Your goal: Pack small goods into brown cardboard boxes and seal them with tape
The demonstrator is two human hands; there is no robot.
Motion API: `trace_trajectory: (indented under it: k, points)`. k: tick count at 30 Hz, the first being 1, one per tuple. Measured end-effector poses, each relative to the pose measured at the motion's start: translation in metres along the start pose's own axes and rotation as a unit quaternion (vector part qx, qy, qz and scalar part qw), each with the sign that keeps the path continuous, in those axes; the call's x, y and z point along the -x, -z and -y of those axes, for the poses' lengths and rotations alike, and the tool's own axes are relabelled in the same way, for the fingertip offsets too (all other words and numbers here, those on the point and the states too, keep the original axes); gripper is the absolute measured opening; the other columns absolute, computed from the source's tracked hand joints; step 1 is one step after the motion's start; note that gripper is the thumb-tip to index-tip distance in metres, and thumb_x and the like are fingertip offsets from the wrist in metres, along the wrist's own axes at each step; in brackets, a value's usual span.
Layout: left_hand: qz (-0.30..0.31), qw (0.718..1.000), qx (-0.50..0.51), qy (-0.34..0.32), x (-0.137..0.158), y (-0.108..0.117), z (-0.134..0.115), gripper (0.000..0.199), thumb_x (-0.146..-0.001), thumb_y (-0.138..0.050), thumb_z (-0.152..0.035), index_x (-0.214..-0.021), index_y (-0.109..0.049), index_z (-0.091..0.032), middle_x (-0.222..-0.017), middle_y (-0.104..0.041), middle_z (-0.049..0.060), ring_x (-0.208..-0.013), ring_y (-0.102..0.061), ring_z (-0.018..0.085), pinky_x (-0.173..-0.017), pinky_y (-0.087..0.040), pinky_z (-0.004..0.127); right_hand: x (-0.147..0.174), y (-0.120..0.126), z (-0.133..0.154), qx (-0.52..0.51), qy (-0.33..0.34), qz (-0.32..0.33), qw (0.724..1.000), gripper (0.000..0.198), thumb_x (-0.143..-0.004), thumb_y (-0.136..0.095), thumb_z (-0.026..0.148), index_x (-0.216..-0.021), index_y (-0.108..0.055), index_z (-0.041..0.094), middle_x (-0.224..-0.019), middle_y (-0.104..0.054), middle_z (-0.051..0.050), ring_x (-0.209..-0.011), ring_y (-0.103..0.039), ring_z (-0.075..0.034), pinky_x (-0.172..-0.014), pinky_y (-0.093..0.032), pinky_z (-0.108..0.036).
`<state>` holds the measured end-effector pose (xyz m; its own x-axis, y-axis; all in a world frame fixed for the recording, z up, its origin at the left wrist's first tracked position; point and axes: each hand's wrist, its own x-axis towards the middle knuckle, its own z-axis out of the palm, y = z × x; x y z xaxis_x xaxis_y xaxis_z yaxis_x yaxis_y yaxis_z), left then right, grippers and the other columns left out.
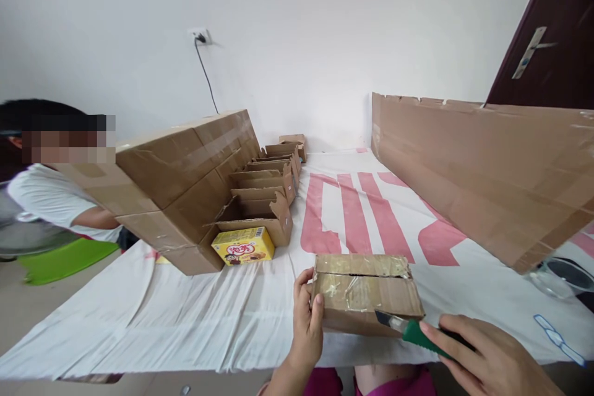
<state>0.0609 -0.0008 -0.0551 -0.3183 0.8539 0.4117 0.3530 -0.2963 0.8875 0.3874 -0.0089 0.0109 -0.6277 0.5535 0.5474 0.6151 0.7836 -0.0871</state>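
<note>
Cardboard box (366, 297), one, small and closed with scuffed tape across its top, lies at the near edge of a white-clothed table (260, 315), in front of the person; the left hand (309, 315) pinches its left end, thumb on the near side and fingers around behind, seemingly to steady it; the right hand (482, 346) is wrapped around one green-handled utility knife (422, 337), index finger stretched along the handle, probably for control; the blade points at the box's near top edge, though whether it touches I cannot tell.

Beyond, to the left, one yellow printed carton (244, 246) stands just in front of a row of open boxes (260, 179); I count about five, overlapping, lined up perhaps for easy reach; behind them rises one wall of stacked cartons (185, 192), too merged to count; one large cardboard panel (477, 173) stands on the right, maybe as a screen; at far left sits one other person (51, 195), white-sleeved.
</note>
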Motion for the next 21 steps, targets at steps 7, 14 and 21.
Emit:
trace_trajectory:
  k: [7, 14, 21]
  points:
    - [0.001, 1.0, -0.002, 0.002, 0.0, 0.001, 0.001, 0.036, -0.097, -0.038, -0.045, -0.113, -0.058, -0.02, -0.132, -0.046, 0.013, -0.129, -0.043, 0.028, -0.109, -0.035, 0.048, -0.026, 0.008, -0.002, 0.063, 0.11, 0.038, 0.991, 0.053, -0.088, -0.036, 0.003, -0.13, -0.059, 0.027, -0.1, -0.073, -0.005, -0.077, -0.066, -0.015, -0.068, -0.054, -0.028]
    - [0.007, 1.0, -0.002, -0.005, -0.001, 0.0, 0.001, 0.035, -0.098, -0.038, -0.043, -0.114, -0.058, -0.02, -0.132, -0.046, 0.012, -0.13, -0.042, 0.027, -0.11, -0.034, 0.048, -0.029, 0.001, -0.005, 0.086, 0.141, 0.042, 0.985, 0.059, -0.087, -0.035, -0.001, -0.136, -0.054, 0.026, -0.104, -0.072, -0.006, -0.084, -0.066, -0.017, -0.073, -0.053, -0.031]
    - [0.006, 1.0, -0.002, -0.007, -0.002, 0.001, 0.0, 0.036, -0.097, -0.039, -0.045, -0.114, -0.059, -0.02, -0.132, -0.047, 0.013, -0.13, -0.043, 0.028, -0.109, -0.036, 0.049, -0.036, -0.001, -0.011, 0.025, 0.125, 0.055, 0.99, 0.057, -0.086, -0.043, 0.004, -0.136, -0.053, 0.029, -0.107, -0.07, -0.006, -0.085, -0.067, -0.017, -0.074, -0.056, -0.029]
